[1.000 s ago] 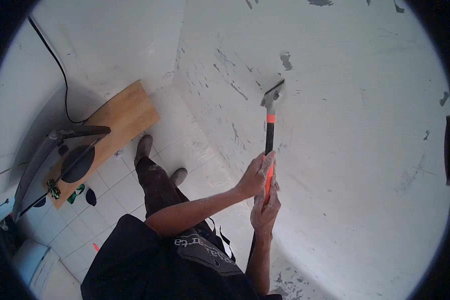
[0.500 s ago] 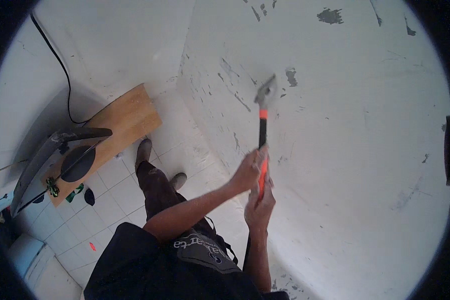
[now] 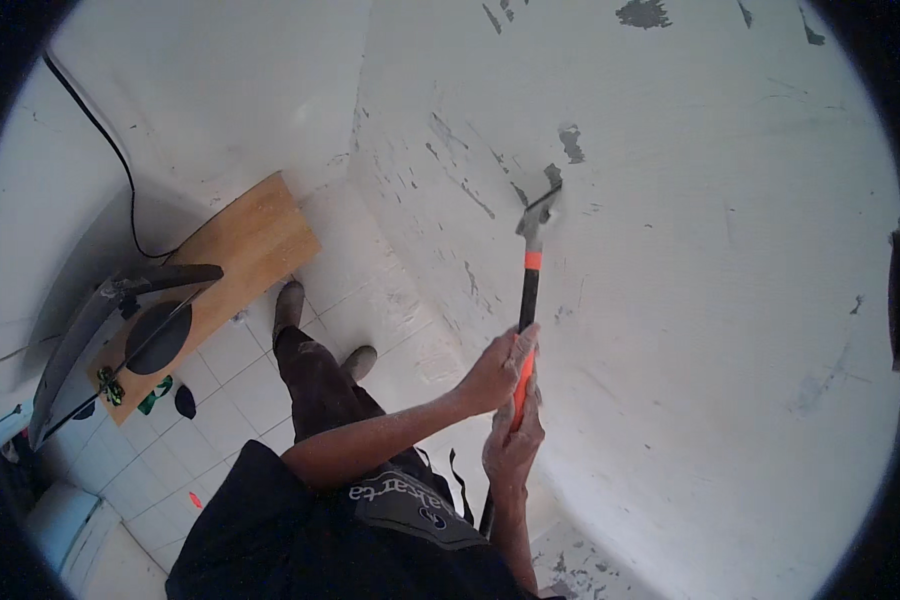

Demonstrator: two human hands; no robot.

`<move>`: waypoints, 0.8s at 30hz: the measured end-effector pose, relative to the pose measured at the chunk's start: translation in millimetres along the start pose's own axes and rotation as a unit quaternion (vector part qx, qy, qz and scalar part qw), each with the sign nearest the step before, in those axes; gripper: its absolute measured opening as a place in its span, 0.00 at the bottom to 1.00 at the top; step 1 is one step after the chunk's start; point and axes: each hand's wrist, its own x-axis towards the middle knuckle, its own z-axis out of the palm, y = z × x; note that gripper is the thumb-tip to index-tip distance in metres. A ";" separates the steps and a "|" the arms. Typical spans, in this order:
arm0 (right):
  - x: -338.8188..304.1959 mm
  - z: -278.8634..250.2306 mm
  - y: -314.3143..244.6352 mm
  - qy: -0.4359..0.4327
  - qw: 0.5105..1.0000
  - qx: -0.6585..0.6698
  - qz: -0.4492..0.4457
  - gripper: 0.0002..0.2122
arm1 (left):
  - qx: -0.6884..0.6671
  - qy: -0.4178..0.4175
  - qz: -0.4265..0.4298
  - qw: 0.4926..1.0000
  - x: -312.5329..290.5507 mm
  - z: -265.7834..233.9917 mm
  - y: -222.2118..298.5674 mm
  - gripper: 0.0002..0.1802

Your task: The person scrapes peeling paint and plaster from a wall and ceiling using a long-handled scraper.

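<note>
Both my hands hold one long-handled scraper [image 3: 529,300] with a black and orange handle. My left hand [image 3: 492,372] wraps round the handle's orange part from the left. Lower down, my right hand [image 3: 513,448] closes round the same handle near its end. The scraper's metal head, with its wide blade, is at the white wall [image 3: 690,330]. Right above the blade is a bare grey patch [image 3: 553,175] where the white coat is gone. White dust covers my fingers and forearms.
A wooden board [image 3: 255,230] lies at the left with a dark curved object [image 3: 80,330] over it. A black cable [image 3: 100,125] runs down the left wall. My shoes stand on white floor tiles [image 3: 230,350]. Grey flakes [image 3: 580,570] lie low by the wall.
The scraper head has come down the wall toward me, and both hands have moved slightly down with it. A grey bare patch now shows above the blade.
</note>
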 end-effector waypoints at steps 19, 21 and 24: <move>11.0 8.2 -9.9 0.006 0.992 0.026 -0.124 0.20 | 0.111 0.072 0.180 0.975 7.0 -13.5 14.3 0.29; 1.0 2.4 -6.1 0.040 0.992 0.027 -0.115 0.20 | 0.073 0.026 0.138 0.987 -1.5 -6.6 21.1 0.25; -9.8 -5.4 8.2 0.041 0.994 0.053 -0.087 0.20 | -0.032 -0.011 0.014 0.999 -11.2 6.7 25.3 0.17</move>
